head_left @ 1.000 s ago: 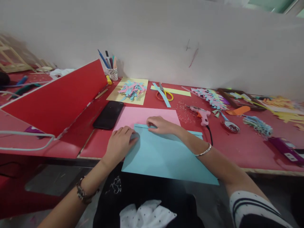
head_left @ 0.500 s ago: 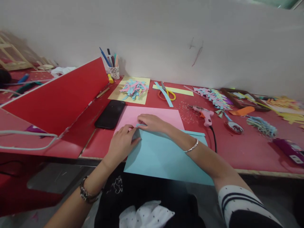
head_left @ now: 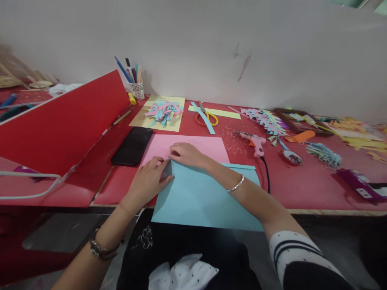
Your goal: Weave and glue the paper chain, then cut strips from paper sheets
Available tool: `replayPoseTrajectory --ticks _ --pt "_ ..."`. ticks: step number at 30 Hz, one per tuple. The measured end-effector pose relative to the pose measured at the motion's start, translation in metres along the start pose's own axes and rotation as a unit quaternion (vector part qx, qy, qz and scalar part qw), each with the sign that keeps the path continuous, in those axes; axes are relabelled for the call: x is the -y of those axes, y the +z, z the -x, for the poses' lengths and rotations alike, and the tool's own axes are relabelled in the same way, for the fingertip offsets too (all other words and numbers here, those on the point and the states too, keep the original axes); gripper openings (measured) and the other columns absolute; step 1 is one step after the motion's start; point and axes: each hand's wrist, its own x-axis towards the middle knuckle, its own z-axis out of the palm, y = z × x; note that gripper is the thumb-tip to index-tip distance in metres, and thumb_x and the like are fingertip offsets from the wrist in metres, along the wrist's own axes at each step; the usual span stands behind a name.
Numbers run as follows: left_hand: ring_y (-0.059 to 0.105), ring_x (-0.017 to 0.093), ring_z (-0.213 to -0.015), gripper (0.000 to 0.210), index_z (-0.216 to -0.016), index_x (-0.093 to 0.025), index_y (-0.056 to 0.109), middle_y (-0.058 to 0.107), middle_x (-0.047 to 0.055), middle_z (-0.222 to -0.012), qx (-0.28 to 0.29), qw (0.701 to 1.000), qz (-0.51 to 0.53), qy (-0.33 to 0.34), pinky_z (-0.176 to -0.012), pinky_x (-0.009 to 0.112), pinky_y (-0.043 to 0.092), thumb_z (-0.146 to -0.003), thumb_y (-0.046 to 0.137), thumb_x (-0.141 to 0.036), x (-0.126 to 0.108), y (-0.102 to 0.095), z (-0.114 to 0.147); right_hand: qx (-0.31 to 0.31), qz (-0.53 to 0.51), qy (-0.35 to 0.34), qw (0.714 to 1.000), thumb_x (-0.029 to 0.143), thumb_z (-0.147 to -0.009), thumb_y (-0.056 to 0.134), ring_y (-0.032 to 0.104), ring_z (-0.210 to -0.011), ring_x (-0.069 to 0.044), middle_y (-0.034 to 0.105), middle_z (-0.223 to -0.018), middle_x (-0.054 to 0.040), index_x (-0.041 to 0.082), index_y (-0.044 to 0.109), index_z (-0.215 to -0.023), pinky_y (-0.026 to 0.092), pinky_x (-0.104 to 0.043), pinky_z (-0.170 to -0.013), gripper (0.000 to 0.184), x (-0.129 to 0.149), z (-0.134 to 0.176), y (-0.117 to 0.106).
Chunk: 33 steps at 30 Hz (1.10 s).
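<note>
A light blue paper sheet (head_left: 205,197) lies before me, its lower part past the table edge over my lap. Along its far edge runs a narrow folded strip, visible at the right end. My left hand (head_left: 151,175) is at the sheet's far left corner, fingertips closed on that folded edge. Right beside it, my right hand (head_left: 186,155) presses on the same edge with curled fingers, its forearm crossing the sheet. Underneath lies a pink paper sheet (head_left: 199,141), partly covered. A black phone (head_left: 132,146) rests left of the pink sheet.
Behind are paper strips (head_left: 165,112) on a yellow sheet, scissors (head_left: 208,118) and a pen cup (head_left: 137,89). A pink glue gun (head_left: 255,143) with a cord lies right, near a spoon (head_left: 290,156) and a purple power strip (head_left: 363,185). A red board (head_left: 69,125) stands left.
The whole view has shifted slightly, so things appear further left. Both hands stay at the blue sheet's far left corner, with only small finger movement.
</note>
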Motion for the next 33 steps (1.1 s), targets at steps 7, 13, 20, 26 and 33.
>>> replayPoseTrajectory --ticks 7,13,20,26,33 --pt "0.056 0.025 -0.094 0.043 -0.118 -0.009 0.047 0.054 0.014 -0.105 0.003 0.998 -0.066 -0.012 -0.071 0.034 0.046 -0.081 0.042 -0.03 -0.014 -0.005 -0.001 0.068 -0.066 0.002 0.995 0.016 -0.076 0.045 0.038 -0.06 -0.01 0.046 -0.062 0.0034 0.017 0.046 -0.063 0.025 -0.022 -0.056 0.014 -0.003 -0.015 -0.012" --pt "0.056 0.026 -0.092 0.046 -0.116 -0.004 0.048 0.054 0.016 -0.102 -0.019 0.997 -0.074 -0.015 -0.068 0.035 0.046 -0.08 0.04 -0.032 -0.019 -0.001 0.0 0.123 -0.056 -0.001 0.991 0.013 -0.074 0.045 0.036 -0.057 -0.009 0.041 -0.057 0.0046 0.017 0.039 -0.055 0.024 -0.023 -0.055 0.02 -0.001 -0.021 -0.017" --pt "0.056 0.026 -0.093 0.048 -0.119 -0.003 0.047 0.055 0.016 -0.101 -0.015 0.998 -0.061 -0.014 -0.07 0.035 0.046 -0.08 0.039 -0.031 -0.017 -0.002 -0.002 0.084 -0.072 -0.06 0.992 0.013 -0.077 0.043 0.037 -0.062 -0.01 0.037 -0.064 0.0028 0.018 0.034 -0.055 0.028 -0.023 -0.06 0.025 -0.011 -0.019 -0.007" --pt "0.056 0.026 -0.091 0.046 -0.118 -0.006 0.047 0.055 0.017 -0.105 -0.001 0.998 -0.067 -0.017 -0.07 0.036 0.047 -0.08 0.037 -0.03 -0.018 -0.004 -0.002 0.043 -0.049 -0.102 0.993 0.016 -0.08 0.04 0.038 -0.068 -0.013 0.037 -0.069 0.0005 0.02 0.032 -0.059 0.032 -0.025 -0.066 0.024 -0.02 -0.017 0.004" --pt "0.056 0.027 -0.096 0.048 -0.121 -0.005 0.046 0.054 0.017 -0.107 0.004 0.997 -0.074 -0.022 -0.072 0.036 0.046 -0.081 0.038 -0.031 -0.018 -0.003 -0.001 -0.007 -0.035 -0.086 0.996 0.017 -0.081 0.04 0.038 -0.068 -0.013 0.036 -0.069 0.0006 0.02 0.031 -0.059 0.032 -0.027 -0.066 0.024 -0.031 -0.018 0.01"
